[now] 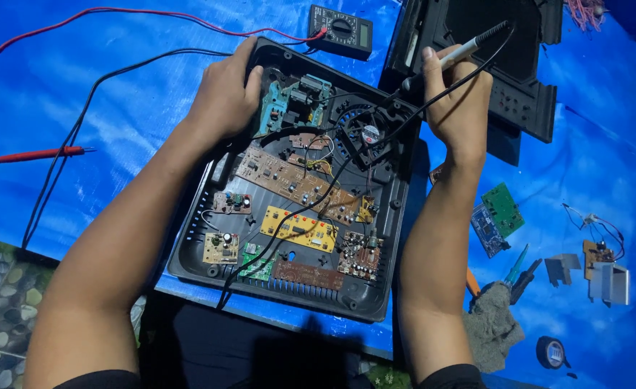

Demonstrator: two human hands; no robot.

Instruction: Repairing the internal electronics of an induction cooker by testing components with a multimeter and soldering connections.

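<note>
Hidden or unclear: my left hand (224,94) covers the far left corner of the black tray (210,248), so I cannot see what lies under the palm. Fingers curl over the rim there, closed on the tray edge. The probe (469,49) tip is hard to make out; it ends somewhere near the fan (370,133), contact not resolvable. A second black housing (520,94) at far right is cut off by the top edge. Near edge of the tray is in shadow.

Right hand (456,101) is closed around the black probe, pen-style, its lead looping back across the tray.

Tray contents: fan at far right; a teal board (289,104) far left beside my left hand; a long brown board (296,184) across the middle; a yellow board (298,229) nearer; small boards along the near edge, one green (259,264). Part detail on them is too small to read.

Tray sits mid-worktop on a blue sheet (80,86). A multimeter (341,30) lies just beyond it, a red probe (41,153) well to the left. To the right: two loose boards (496,216), a grey rag (489,325), a tape roll (551,351).
</note>
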